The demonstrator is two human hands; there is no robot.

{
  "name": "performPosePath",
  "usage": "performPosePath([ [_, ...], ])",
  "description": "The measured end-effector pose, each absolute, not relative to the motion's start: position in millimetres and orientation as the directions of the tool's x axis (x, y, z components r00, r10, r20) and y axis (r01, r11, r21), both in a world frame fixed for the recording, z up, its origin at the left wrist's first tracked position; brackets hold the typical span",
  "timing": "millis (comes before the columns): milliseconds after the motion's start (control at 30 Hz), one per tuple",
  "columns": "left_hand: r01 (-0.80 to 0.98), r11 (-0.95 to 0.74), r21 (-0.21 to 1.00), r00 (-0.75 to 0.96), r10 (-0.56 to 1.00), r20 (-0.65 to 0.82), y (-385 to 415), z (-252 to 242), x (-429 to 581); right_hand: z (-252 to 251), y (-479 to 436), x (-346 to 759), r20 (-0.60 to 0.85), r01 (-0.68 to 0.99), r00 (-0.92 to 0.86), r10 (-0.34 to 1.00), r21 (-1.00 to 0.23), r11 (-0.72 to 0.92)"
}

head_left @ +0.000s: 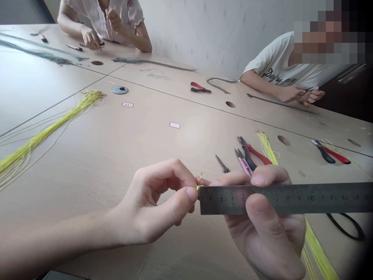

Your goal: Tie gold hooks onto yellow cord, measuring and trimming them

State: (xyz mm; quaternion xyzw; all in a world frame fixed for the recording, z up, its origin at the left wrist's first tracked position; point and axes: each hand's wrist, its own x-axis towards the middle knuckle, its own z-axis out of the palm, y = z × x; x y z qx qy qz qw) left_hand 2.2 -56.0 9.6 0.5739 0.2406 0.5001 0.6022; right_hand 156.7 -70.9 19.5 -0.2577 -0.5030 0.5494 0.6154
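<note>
My left hand (154, 210) is closed in a pinch on a thin yellow cord (198, 188), whose end carries a small gold-coloured ring or hook (201, 179) standing up above the fingertips. A steel ruler (223, 200) lies level in my right hand (274, 237), gripped between thumb and fingers with its numbers facing me. The ruler's left end meets the cord at my left fingertips. Behind my right hand, a bundle of yellow cords (317, 245) shows in part; most of the pinched cord is hidden.
Left lies a thick yellow cord bundle (61, 124). Beyond my right hand are pink-handled snips (243, 161), pliers (256, 153) and a pointed tool (222, 163); other pliers (332, 153) lie right. Two people sit across the table, near dark cords (163, 64). Round holes (283, 140) pierce the tabletop.
</note>
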Motion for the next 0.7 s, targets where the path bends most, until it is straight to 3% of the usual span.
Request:
performPosePath([
  [700, -0.318, -0.14, 0.938, 0.391, 0.881, 0.265, -55, 11, 1, 17, -71, 164, 0.315, -0.35, -0.154, 0.937, -0.904, 0.246],
])
